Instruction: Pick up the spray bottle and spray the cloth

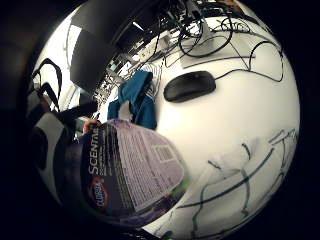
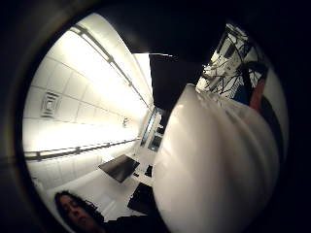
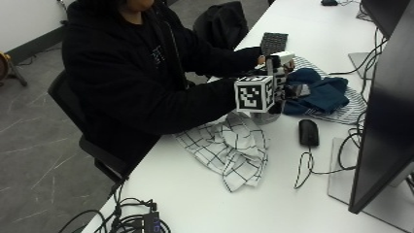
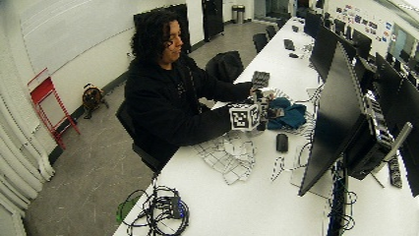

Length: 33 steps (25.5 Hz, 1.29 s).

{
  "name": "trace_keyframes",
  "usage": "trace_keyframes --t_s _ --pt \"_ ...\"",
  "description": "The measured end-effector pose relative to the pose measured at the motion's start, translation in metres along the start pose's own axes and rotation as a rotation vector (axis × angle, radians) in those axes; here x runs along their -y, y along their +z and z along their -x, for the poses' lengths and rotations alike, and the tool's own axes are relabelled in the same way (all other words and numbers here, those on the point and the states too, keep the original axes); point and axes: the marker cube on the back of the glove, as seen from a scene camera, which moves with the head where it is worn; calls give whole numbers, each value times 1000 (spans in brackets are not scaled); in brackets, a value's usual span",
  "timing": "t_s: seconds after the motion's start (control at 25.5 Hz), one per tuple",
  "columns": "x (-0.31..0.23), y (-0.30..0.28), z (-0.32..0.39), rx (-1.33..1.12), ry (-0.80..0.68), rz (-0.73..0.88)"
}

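One spray bottle (image 1: pixel 127 170), labelled "SCENTIVA" and "Clorox", in gloved right hand (image 3: pixel 279 80)

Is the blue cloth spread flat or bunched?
Bunched: the blue cloth sits in a rumpled heap on a striped cloth, just past the bottle.

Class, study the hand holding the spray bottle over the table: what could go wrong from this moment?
1. The white-topped purple spray bottle sits near the black computer mouse and black monitor; mist might reach them.
2. Two cloths lie close: a crumpled blue cloth and a white black-checked cloth; the wrong one might be sprayed.
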Motion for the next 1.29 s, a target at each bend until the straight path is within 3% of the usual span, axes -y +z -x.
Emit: trace_keyframes --t_s 0.08,0.24,0.51,0.75,1.29 --pt "9 -3 -1 -43 26 32" --pt "-40 -30 -1 -242 33 145" --pt "-75 -102 9 -767 -50 178" --pt "-110 -153 17 -1055 61 299" --pt "-182 -170 17 -1179 112 462"
